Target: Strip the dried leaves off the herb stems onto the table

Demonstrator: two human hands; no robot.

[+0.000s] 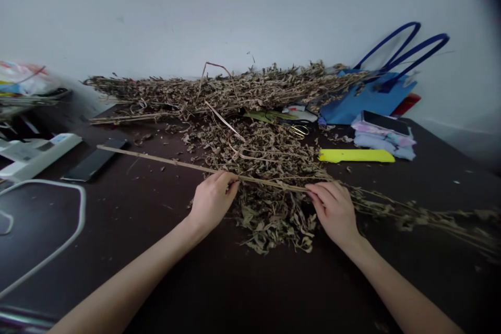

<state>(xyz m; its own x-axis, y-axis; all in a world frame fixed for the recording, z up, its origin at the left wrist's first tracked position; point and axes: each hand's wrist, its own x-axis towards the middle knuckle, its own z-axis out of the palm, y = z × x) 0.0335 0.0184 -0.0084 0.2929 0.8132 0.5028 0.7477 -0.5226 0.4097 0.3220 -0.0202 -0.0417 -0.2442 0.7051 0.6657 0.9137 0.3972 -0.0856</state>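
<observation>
Left hand [211,201]: fingers closed around the dried stalk [156,159], near its bare middle.
Right hand [334,211]: fingers pinched on the same stalk, where leaves begin.
Dried stalk: held low across the dark table [235,282], bare end pointing left.
Loose leaf pile [270,209]: spread between the 2 hands.
Yellow strip [356,155]: laid beyond the right hand.
Blue bag [368,96]: set against the wall.

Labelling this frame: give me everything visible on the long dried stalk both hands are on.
The dried stalk is long, thin, tan and woody-looking. It lies nearly level across the dark table, its left end bare and its right end still leafy and blurred. The left hand and right hand each pinch it above a pile of dried leaves.
</observation>
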